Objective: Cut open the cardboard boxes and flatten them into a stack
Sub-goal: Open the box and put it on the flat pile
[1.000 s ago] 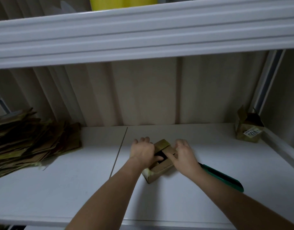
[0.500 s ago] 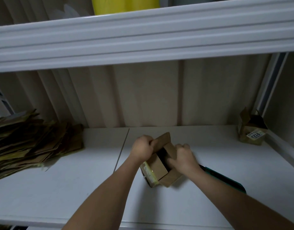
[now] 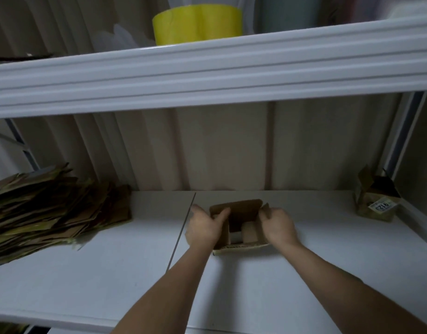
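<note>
Both hands are spreading a small cardboard box at the middle of the shelf.
It is looking light, thin and easily creased, best held by its side walls: left hand fingers are curling on the 9 o'clock wall, thumb inside; right hand fingers are gripping the 3 o'clock flap.

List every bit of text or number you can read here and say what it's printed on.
"912", or "216" read the other way up: white label on the small open box in the shelf's far right corner; the digits are blurred, so this is uncertain.
Dark printed line along the near edge of the box gripped between the left hand and right hand: too blurred to read.
</note>
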